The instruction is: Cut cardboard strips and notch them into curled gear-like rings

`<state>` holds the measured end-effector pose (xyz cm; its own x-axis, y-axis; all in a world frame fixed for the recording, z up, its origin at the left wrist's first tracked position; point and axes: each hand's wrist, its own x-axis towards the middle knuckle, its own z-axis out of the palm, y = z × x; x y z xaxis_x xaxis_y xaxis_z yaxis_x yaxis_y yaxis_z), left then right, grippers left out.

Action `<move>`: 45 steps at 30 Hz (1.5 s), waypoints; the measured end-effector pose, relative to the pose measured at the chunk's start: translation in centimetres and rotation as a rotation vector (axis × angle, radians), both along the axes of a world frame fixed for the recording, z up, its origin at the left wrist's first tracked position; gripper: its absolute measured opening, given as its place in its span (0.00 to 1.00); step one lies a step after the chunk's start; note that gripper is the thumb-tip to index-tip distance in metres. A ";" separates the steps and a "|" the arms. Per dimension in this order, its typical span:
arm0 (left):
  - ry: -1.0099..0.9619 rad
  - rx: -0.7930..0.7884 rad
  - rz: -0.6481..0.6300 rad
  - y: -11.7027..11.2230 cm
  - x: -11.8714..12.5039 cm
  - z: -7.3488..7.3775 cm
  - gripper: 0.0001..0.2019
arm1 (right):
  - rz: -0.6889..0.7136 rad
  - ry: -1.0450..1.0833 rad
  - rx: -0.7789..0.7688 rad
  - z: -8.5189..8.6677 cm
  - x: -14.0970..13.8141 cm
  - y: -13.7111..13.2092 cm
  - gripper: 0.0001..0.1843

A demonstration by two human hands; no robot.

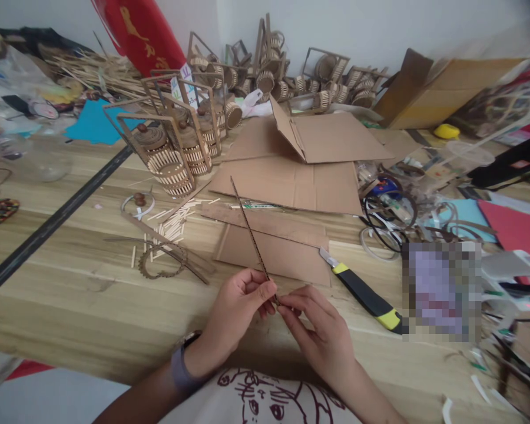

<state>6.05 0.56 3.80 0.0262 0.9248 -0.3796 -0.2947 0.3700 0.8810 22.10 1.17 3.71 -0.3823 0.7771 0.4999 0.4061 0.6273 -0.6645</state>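
My left hand [238, 309] and my right hand [315, 327] meet just above the near edge of the wooden table [70, 294]. Both pinch the lower end of a thin brown notched cardboard strip [249, 227], which slants up and away to the left over flat cardboard sheets [291, 182]. The fingertips of both hands press together on the strip. A watch strap shows on my left wrist. A yellow and black utility knife [364, 291] lies right of my right hand, blade extended toward the cardboard.
Small cardboard lantern-like models [176, 153] stand at the back left, with more piled by the wall [269, 76]. Short sticks [170, 224] and a toothed ring [161, 262] lie on the left. Coiled strips [388, 212], coloured paper [516, 227] and an open box [433, 94] crowd the right.
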 end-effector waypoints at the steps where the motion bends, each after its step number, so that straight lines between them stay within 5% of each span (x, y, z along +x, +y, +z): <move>1: -0.003 0.000 -0.001 0.0 0.0 0.0 0.21 | 0.000 -0.001 0.006 0.0 0.0 0.0 0.07; 13: 0.032 0.008 -0.005 -0.1 0.0 0.2 0.20 | -0.022 0.005 -0.015 0.0 0.0 -0.2 0.09; 24: 0.228 0.071 -0.002 -0.5 -0.1 0.4 0.14 | -0.010 0.071 -0.243 0.2 -0.5 -0.1 0.09; 30: 0.201 0.058 -0.031 -0.3 0.0 0.5 0.15 | -0.023 0.071 -0.249 0.1 -0.4 -0.2 0.09; 39: 0.147 0.025 -0.058 -0.1 -0.1 0.2 0.17 | -0.026 0.172 -0.543 -0.3 -0.2 0.1 0.09; 45: 0.181 0.045 -0.048 -0.3 0.0 0.2 0.15 | -0.047 0.176 -0.579 -0.2 -0.3 0.1 0.08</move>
